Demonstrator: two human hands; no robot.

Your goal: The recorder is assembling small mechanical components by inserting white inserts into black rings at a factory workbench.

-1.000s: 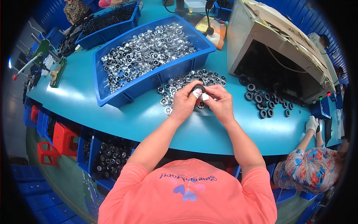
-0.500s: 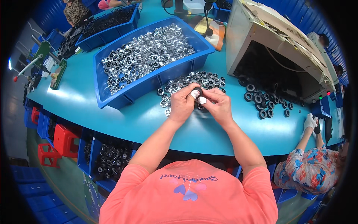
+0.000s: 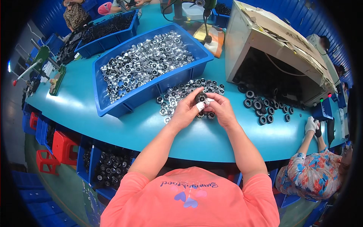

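My left hand (image 3: pixel 184 112) and my right hand (image 3: pixel 223 110) are closed together around a small wheel (image 3: pixel 201 98) with a black rim and a shiny hub. They hold it above the table, its round face turned up. White wraps cover some fingertips. Just beyond and under my hands lies a loose pile of silver hubs (image 3: pixel 174 94) with dark centres. To the right, several black rubber rings (image 3: pixel 262 120) lie scattered before a cream-coloured box-shaped housing (image 3: pixel 237 45) with a dark opening.
A large blue bin (image 3: pixel 149 93) full of silver hubs stands behind the pile. Another blue bin (image 3: pixel 107 42) holds black parts at the far left. A green lever press (image 3: pixel 39 60) stands at the left edge. At right, a co-worker's white-gloved hand (image 3: pixel 311 125) rests by the table edge.
The wheel has been turned in my fingers, so its round face and hub now show. Both hands remain on it. The whole view has shifted slightly.
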